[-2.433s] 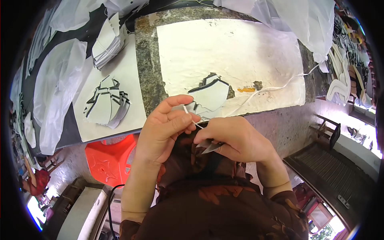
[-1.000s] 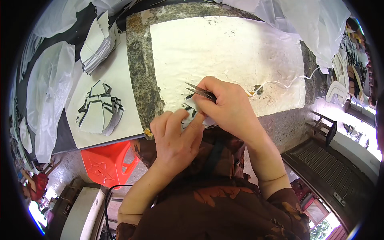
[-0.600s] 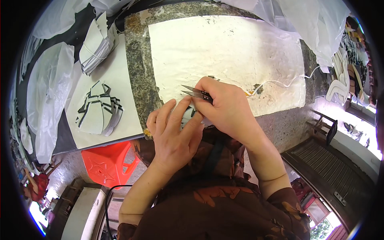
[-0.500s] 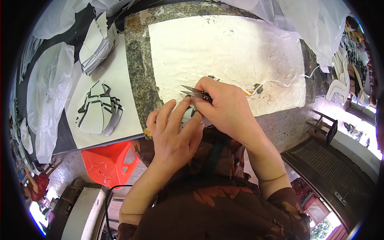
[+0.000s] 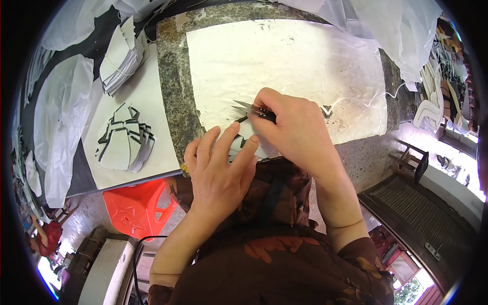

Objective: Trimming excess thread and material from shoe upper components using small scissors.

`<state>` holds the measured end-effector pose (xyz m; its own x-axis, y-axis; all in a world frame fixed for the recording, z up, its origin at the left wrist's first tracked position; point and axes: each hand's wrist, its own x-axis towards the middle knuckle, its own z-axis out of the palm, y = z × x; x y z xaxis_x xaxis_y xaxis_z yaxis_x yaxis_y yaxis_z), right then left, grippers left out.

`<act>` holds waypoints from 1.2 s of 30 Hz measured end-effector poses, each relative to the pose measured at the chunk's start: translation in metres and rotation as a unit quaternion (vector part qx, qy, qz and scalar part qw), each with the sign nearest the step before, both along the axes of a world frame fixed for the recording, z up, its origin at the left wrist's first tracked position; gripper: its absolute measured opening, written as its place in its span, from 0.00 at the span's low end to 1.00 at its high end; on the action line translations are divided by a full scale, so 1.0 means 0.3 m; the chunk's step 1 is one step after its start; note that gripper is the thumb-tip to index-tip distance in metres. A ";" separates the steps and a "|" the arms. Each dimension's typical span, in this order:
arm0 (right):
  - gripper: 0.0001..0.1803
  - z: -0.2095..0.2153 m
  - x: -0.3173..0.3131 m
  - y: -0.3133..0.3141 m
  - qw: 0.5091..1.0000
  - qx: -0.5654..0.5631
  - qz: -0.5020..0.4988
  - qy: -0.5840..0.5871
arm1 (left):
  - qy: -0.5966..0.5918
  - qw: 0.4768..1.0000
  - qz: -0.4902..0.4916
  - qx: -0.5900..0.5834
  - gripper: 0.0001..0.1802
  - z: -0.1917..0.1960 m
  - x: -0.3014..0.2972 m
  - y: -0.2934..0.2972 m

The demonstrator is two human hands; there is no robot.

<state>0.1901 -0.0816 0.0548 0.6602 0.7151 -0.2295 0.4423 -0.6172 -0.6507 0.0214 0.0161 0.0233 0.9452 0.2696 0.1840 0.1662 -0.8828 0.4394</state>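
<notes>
My right hand is closed around small dark-handled scissors, whose two blades stand slightly apart and point left over the white sheet. Under the fingertips of my left hand lies a white cut-out piece with black edging, at the sheet's near edge. The left fingers are spread, with thumb and forefinger pressing on the piece and holding it. A short black strip sticks up between the left forefinger and the blades. Part of the piece is hidden by both hands.
The worn white sheet covers a mottled stone slab. To the left are a fanned pile of black-edged pieces, a tied bundle and plastic bags. A white cord runs right. Below stands a red stool.
My right hand has shifted a little to the right and up with the scissors, leaving more of the white piece showing. The left hand has barely moved.
</notes>
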 end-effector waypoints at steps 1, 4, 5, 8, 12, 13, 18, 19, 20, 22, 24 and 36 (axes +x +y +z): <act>0.11 -0.002 0.000 0.001 1.000 -0.001 0.005 -0.019 | 0.001 1.000 -0.003 0.006 0.20 -0.001 0.000 0.000; 0.11 -0.003 0.005 0.004 1.000 -0.017 0.008 -0.019 | 0.003 1.000 -0.004 0.010 0.20 0.002 0.000 -0.001; 0.11 -0.003 0.005 0.003 1.000 -0.017 0.008 -0.020 | 0.003 1.000 -0.004 0.010 0.20 0.003 0.002 -0.001; 0.11 -0.003 0.004 0.003 1.000 -0.024 0.001 -0.014 | 0.006 1.000 -0.003 0.010 0.19 0.005 0.002 -0.001; 0.11 -0.008 0.008 -0.002 1.000 -0.020 -0.002 -0.004 | 0.011 1.000 -0.001 0.002 0.21 0.014 0.007 -0.001; 0.11 -0.011 0.009 -0.002 1.000 -0.015 0.001 -0.004 | 0.015 1.000 0.004 -0.007 0.22 0.021 0.010 0.000; 0.10 -0.006 0.010 -0.004 1.000 -0.018 0.005 -0.007 | 0.010 1.000 0.017 -0.016 0.23 0.029 0.033 -0.003; 0.10 -0.007 0.012 -0.005 1.000 -0.015 0.003 -0.001 | -0.001 1.000 0.023 -0.008 0.23 0.023 0.037 -0.004; 0.10 -0.004 0.014 -0.007 1.000 -0.015 0.004 -0.001 | -0.001 1.000 0.023 -0.009 0.23 0.018 0.041 -0.002; 0.10 0.005 0.021 -0.012 1.000 -0.007 -0.002 0.011 | -0.032 0.999 0.031 0.001 0.19 0.007 0.052 0.003; 0.10 0.005 0.025 -0.014 1.000 -0.013 0.002 -0.003 | -0.039 0.999 0.032 0.006 0.18 -0.004 0.061 0.005; 0.12 0.018 0.054 -0.002 0.997 -0.062 0.029 -0.034 | -0.047 0.998 0.038 0.003 0.18 0.000 0.078 0.000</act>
<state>0.2062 -0.0822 0.0601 0.6357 0.7214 -0.2749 0.5199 -0.6633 -0.5383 0.0449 0.0160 0.0232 0.9005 0.3390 0.2723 0.1919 -0.8717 0.4509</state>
